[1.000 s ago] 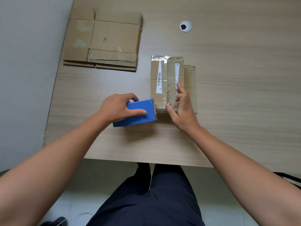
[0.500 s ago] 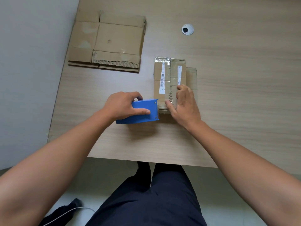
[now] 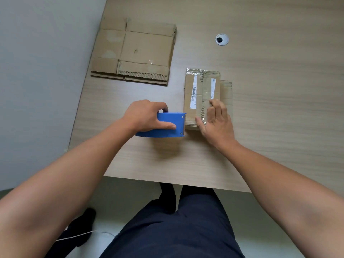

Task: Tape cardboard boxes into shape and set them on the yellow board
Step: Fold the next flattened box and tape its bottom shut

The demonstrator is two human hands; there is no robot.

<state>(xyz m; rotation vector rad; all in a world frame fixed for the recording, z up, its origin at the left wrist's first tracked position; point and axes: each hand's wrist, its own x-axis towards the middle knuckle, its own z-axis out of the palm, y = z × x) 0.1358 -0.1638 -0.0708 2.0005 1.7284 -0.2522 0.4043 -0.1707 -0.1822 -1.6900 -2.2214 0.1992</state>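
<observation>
Grips blue tape dispenser [image 3: 168, 126] in left hand [image 3: 147, 116], fingers curled over top, thumb along side, front end touching near end of small cardboard box [image 3: 195, 84]. Presses right hand [image 3: 217, 125] flat on taped box top, fingers straight. Shows box lying on desk [image 3: 279, 127] toward front edge, flattened cardboard [image 3: 137, 51] at far left corner, cable grommet [image 3: 222, 39] well beyond box

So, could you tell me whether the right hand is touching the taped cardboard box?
Touching: the head view shows the right hand lying flat on the cardboard box, fingers pressed on its taped top.
</observation>
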